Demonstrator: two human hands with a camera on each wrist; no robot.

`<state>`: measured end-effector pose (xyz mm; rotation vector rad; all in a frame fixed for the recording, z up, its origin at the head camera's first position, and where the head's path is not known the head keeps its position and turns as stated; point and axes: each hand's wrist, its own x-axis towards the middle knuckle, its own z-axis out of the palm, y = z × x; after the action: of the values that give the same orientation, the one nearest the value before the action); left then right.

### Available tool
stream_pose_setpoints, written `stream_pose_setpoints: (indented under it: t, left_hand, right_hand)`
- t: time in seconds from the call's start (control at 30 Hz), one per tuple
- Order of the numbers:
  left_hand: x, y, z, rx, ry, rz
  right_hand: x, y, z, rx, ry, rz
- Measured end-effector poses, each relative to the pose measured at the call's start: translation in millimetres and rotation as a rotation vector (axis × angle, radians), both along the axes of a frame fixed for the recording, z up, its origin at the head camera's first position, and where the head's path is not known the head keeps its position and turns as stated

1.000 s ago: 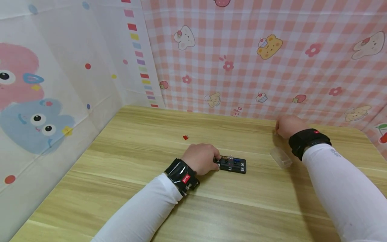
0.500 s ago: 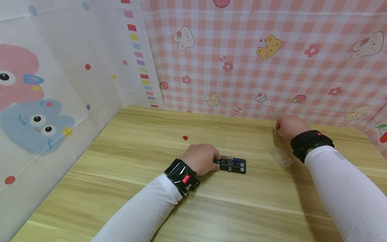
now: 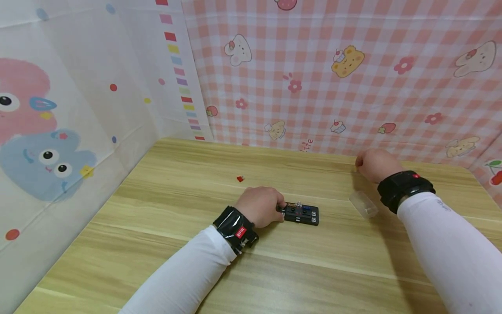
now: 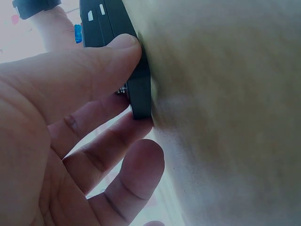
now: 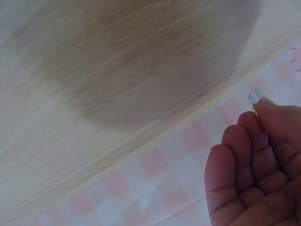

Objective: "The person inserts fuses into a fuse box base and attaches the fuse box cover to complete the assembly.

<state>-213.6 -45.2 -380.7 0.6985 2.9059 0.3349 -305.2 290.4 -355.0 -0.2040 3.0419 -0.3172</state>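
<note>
In the head view, a black fuse block (image 3: 300,213) lies flat on the wooden table, with several small coloured fuses in its top. My left hand (image 3: 260,206) grips its left end. The left wrist view shows the thumb on one long side of the fuse block (image 4: 110,21) and fingers on the other. At the back right, my right hand (image 3: 377,165) pinches a small blade fuse (image 5: 254,98) between thumb and index finger. Two metal prongs and a sliver of yellow stick out; the fingertips hide the rest.
A clear plastic cover (image 3: 364,205) lies on the table, between the block and my right forearm. One red blade fuse (image 3: 240,179) lies behind my left hand. The checked pink cloth (image 3: 313,87) hangs along the table's back edge, close to my right hand.
My right wrist and forearm have shifted slightly to the right and toward me, the fuse still pinched. The left hand and the fuse block have stayed put.
</note>
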Motion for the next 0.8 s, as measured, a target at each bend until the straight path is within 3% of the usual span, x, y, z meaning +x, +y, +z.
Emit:
stream_pose_setpoints:
  t: [0.43, 0.8]
  left_hand:
    - [0.2, 0.1, -0.1, -0.009, 0.007, -0.006]
    - [-0.6, 0.5, -1.3, -0.009, 0.001, 0.001]
  right_hand:
    - [13.7, -14.0, 6.3, -0.049, -0.013, -0.036]
    - [24.6, -25.3, 12.4, -0.034, 0.015, 0.003]
